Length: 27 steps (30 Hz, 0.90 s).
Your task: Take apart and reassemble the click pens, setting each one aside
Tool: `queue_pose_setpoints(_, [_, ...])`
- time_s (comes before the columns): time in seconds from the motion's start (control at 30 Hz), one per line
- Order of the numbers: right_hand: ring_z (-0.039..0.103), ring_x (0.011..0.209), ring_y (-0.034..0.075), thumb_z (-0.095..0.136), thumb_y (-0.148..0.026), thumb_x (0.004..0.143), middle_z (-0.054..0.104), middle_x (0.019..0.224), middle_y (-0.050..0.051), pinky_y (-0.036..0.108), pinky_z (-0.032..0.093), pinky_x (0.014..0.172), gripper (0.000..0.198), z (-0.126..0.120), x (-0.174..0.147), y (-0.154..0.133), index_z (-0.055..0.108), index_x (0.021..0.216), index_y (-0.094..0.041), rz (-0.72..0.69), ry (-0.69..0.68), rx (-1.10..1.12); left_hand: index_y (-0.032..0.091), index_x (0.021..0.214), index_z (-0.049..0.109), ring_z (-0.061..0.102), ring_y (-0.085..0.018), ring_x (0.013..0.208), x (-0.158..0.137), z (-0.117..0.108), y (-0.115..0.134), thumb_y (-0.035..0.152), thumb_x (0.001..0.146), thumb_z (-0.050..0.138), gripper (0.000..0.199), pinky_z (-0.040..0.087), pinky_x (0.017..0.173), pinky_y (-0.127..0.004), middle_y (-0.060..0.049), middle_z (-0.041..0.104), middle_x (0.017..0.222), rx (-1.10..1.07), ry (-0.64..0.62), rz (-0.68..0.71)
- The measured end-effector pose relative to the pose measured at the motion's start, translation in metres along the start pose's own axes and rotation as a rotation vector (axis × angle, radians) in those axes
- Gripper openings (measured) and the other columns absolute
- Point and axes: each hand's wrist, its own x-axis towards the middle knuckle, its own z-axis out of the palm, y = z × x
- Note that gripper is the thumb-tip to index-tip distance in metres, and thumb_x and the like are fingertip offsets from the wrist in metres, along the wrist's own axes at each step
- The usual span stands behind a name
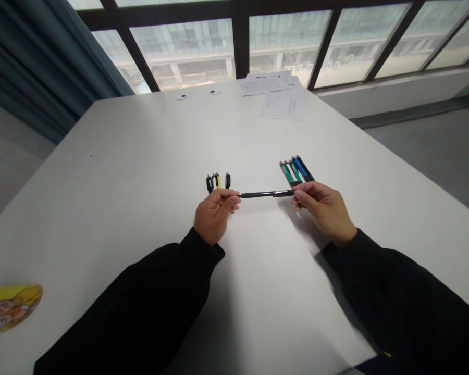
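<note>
Nearest us, at the table edge well left of the black pen, a yellow cartoon sticker shows; no legible text on it. We hold the black pen level just above the tabletop, approx. mid-table. Our left hand has fingers curled tight, pinching the pen's left end between thumb & fingertips. Our right hand pinches the pen's right end the same way, fingers closed on it. Both sleeves are black.

Just behind the pen's left end lies a small group of caps/short pen parts, black, white & yellow. Just behind its right end lies a row of pens, green, white, blue & black, side by side, touching.

Far behind the pen, near the window, printed papers lie on the table; the print is too small to read. Two small round discs sit far back-left of the pen.
</note>
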Motion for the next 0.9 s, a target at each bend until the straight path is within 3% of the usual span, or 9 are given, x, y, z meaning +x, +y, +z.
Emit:
queue_pose_setpoints(0.33, [0.055,0.055,0.013,0.070,-0.046,0.087,0.063,0.065,0.000,0.028,0.047,0.056,0.030,0.0019,-0.0026,-0.0060,0.065,0.080,-0.017,-0.031,-0.039,-0.115,0.017,0.087,0.067,0.061,-0.011,0.058,-0.0033,-0.0021,0.0031,0.041,0.093,0.061,0.026,0.049,0.056,-0.023,-0.001,0.069,0.071,0.160,-0.026,0.025])
queue_pose_setpoints(0.57, [0.055,0.056,0.013,0.061,-0.048,0.093,0.062,0.065,0.001,0.028,0.044,0.058,0.036,-0.0017,-0.0038,-0.0032,0.064,0.076,-0.017,-0.031,-0.069,-0.231,0.018,0.081,0.064,0.057,-0.010,0.055,-0.0036,-0.0037,0.0074,0.036,0.097,0.055,0.026,0.047,0.056,-0.022,0.000,0.066,0.067,0.303,-0.059,0.086])
queue_pose_setpoints(0.9, [0.052,0.052,0.012,0.059,-0.056,0.092,0.060,0.065,0.001,0.027,0.041,0.052,0.044,-0.0004,-0.0052,-0.0087,0.060,0.072,-0.018,-0.018,-0.078,-0.298,0.017,0.078,0.065,0.053,-0.009,0.051,-0.0039,-0.0040,0.0069,0.042,0.098,0.051,0.035,0.043,0.051,-0.022,0.000,0.063,0.063,0.349,-0.075,0.065])
